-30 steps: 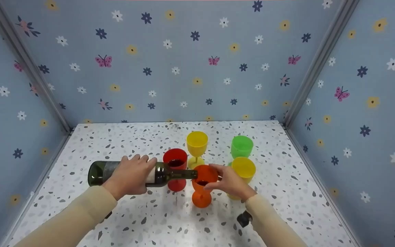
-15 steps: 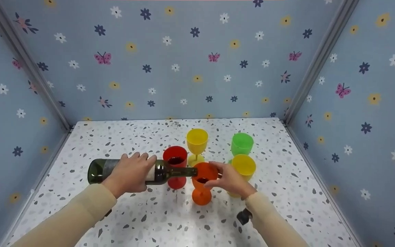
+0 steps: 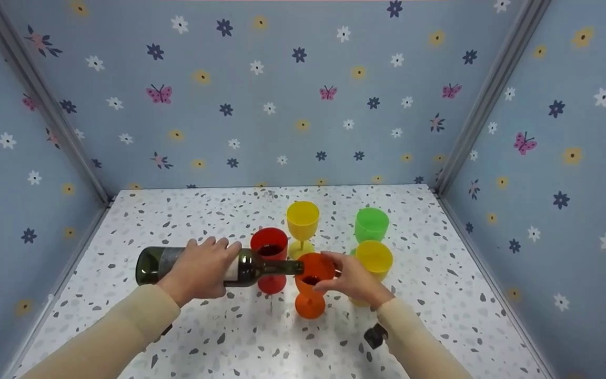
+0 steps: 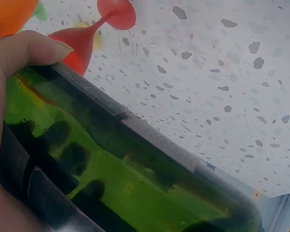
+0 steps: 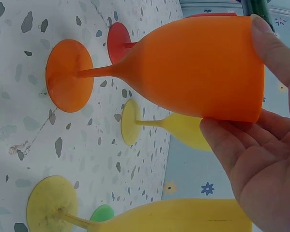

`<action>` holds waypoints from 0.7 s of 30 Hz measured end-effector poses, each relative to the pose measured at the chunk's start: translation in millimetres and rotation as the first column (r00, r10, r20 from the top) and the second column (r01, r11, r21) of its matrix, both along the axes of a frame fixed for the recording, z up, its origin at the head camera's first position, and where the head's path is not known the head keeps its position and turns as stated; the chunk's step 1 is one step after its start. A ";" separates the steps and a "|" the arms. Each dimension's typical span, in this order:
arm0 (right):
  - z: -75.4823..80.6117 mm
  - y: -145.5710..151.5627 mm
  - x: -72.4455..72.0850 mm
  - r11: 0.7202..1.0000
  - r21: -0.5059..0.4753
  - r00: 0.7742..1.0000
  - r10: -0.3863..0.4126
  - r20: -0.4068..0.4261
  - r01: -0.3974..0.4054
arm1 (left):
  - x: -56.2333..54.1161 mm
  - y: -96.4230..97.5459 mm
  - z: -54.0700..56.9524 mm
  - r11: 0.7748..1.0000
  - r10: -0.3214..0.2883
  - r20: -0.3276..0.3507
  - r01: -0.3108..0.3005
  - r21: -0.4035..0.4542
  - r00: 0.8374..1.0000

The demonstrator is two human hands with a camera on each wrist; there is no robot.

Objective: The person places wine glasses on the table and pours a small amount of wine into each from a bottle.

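Note:
My left hand [image 3: 200,268] grips a green glass wine bottle [image 3: 250,267] around its labelled body. The bottle lies nearly level, its neck crossing in front of a red goblet [image 3: 269,235] and its mouth at the rim of an orange goblet [image 3: 310,305]. Dark liquid shows inside both of these goblets. Thumb and fingers of my right hand [image 3: 353,279] hold the orange goblet's bowl near the rim, clearly seen in the right wrist view, where its foot [image 5: 69,76] stands on the table. Up close, the left wrist view shows the bottle's see-through green side [image 4: 135,174].
Behind the orange goblet stands a yellow goblet [image 3: 303,218]. Another yellow goblet [image 3: 374,257] is right beside my right hand, with a green goblet [image 3: 371,223] behind it. The speckled white table [image 3: 203,210] is bounded by flowered blue walls [image 3: 303,95] at the back and sides.

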State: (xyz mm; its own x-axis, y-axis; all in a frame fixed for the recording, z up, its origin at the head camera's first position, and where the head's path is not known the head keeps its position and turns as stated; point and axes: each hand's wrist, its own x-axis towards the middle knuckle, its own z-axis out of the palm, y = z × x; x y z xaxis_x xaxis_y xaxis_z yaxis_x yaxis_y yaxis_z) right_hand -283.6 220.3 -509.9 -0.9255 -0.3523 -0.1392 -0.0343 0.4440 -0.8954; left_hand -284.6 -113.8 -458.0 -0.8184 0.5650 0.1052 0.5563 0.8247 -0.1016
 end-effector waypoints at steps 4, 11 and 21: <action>-3.4 -0.5 1.1 1.000 0.004 1.000 0.008 -0.006 -0.008 | 1.6 -0.8 -2.1 1.000 -0.001 0.008 0.001 -0.002 1.000; -3.7 0.0 1.9 1.000 0.023 1.000 -0.006 0.003 0.006 | 1.7 -1.2 -3.4 1.000 -0.002 0.018 0.002 0.004 1.000; -0.8 -0.6 1.5 1.000 0.002 1.000 0.003 0.001 -0.003 | 1.4 -2.2 -0.4 1.000 -0.017 0.009 0.017 0.011 1.000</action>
